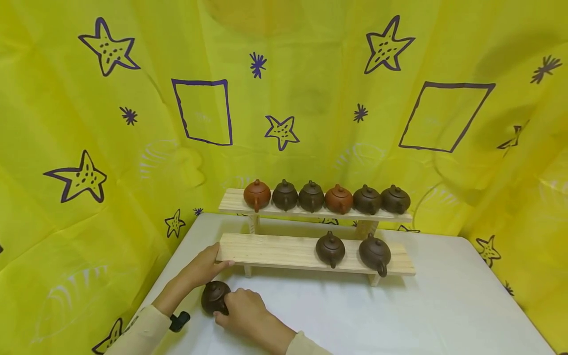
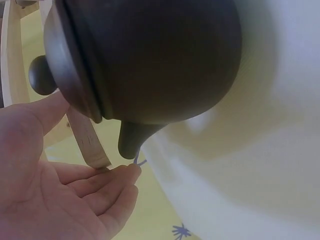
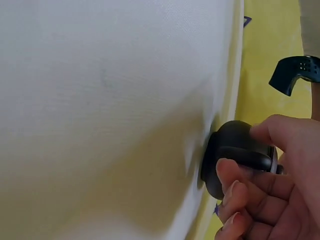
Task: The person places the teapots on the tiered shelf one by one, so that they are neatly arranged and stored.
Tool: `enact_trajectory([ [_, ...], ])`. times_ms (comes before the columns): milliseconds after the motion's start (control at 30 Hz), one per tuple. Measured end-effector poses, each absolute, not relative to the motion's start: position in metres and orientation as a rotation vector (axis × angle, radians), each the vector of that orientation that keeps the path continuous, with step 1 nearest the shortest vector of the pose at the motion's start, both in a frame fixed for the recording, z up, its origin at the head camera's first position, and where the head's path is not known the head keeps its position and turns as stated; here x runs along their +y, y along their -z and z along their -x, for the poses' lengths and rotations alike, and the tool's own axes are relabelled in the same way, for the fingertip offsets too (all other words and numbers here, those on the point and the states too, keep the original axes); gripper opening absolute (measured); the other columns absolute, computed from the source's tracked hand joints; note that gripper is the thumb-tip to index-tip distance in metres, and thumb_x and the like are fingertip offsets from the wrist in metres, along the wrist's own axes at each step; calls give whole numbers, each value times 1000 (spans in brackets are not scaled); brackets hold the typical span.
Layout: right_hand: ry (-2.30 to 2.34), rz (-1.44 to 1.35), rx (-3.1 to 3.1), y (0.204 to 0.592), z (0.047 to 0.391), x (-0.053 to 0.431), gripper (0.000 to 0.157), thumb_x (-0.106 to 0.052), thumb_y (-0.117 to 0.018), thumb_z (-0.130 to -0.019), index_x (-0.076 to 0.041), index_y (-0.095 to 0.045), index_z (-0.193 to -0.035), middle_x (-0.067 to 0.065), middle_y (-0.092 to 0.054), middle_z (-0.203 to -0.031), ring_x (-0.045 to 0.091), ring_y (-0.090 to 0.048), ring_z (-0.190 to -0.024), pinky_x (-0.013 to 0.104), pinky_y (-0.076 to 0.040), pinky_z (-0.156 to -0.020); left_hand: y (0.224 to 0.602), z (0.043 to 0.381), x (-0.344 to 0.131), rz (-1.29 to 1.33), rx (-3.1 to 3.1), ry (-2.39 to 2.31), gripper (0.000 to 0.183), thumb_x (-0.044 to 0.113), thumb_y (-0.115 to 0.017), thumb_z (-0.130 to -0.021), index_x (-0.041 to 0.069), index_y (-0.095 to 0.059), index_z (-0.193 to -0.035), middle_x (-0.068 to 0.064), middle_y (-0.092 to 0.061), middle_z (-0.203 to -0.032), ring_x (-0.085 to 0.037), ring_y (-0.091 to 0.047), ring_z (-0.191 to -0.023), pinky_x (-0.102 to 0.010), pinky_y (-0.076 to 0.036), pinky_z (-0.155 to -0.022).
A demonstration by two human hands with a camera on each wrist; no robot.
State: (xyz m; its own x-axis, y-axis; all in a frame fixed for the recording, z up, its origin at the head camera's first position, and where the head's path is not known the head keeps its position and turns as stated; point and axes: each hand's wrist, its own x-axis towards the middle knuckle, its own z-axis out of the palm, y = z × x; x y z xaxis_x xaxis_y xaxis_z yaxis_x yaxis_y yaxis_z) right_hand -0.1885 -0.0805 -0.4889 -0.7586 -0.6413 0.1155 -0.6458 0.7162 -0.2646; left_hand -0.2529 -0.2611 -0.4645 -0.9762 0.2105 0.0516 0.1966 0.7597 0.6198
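Note:
A dark brown teapot (image 1: 214, 297) is at the front left, its base at the white tabletop. My right hand (image 1: 247, 311) holds it at the handle side, with the thumb on one side and curled fingers by the handle (image 3: 245, 157) in the right wrist view. My left hand (image 1: 205, 266) grips the left end of the lower wooden shelf (image 1: 270, 250). In the left wrist view, that board end lies between its thumb and fingertips, behind the teapot's spout (image 2: 132, 140). Two dark teapots, one (image 1: 330, 249) near the middle and one (image 1: 375, 252) farther right, stand on this shelf.
Behind it, a higher wooden shelf (image 1: 230, 201) carries a row of several teapots, including a reddish one (image 1: 257, 195) at its left end. Both shelves stand on the white table (image 1: 310, 315). Yellow patterned cloth (image 1: 310, 98) hangs around the back and sides.

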Motion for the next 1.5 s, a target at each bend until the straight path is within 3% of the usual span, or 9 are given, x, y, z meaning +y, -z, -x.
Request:
enact_trajectory([
  [100, -430, -1087, -2905, 490, 189, -84, 51, -50, -73, -98, -11, -65, -66, -2, -55, -61, 5, -46, -53, 19, -41, -47, 465, 252, -261, -348, 2927, -1036, 68, 24, -72, -102, -17, -42, -148, -33, -61, -138, -38, -63, -124, -55, -52, -102],
  [400, -409, -1075, -2928, 490, 190, -89, 38, -41, -75, -99, -7, -79, -84, 2, -65, -70, 9, -56, -57, 22, -47, -51, 463, 251, -262, -356, 2942, -1034, 67, 23, -72, -102, -18, -43, -146, -33, -62, -134, -37, -64, -121, -55, -52, -101],
  [567, -603, -1084, -2935, 493, 189, -84, 29, -31, -76, -99, -6, -76, -84, -1, -61, -66, 4, -48, -53, 17, -41, -48, 464, 251, -262, -356, 2937, -1038, 68, 23, -72, -102, -18, -42, -148, -33, -61, -136, -38, -63, -122, -56, -51, -102],
  [833, -744, -1055, -2908, 497, 187, -62, 25, -27, -77, -98, -8, -73, -82, -6, -56, -61, 1, -42, -51, 18, -38, -47, 465, 252, -262, -344, 2932, -1039, 67, 22, -72, -102, -18, -43, -147, -33, -62, -133, -37, -63, -118, -55, -52, -100],
  [1267, -755, -1015, -2868, 470, 192, -10, 22, -28, -78, -97, -9, -75, -85, -8, -63, -64, -3, -43, -53, 14, -38, -47, 463, 250, -262, -389, 2945, -1058, 63, 20, -73, -101, -19, -46, -142, -34, -64, -128, -42, -65, -118, -57, -53, -97],
  [1500, -1099, -960, -2856, 447, 208, 23, 26, -20, -73, -101, -10, -66, -78, -9, -61, -60, -3, -53, -50, 17, -41, -46, 463, 248, -261, -402, 2956, -1060, 57, 17, -74, -100, -17, -49, -138, -31, -66, -125, -38, -65, -113, -55, -53, -96],
])
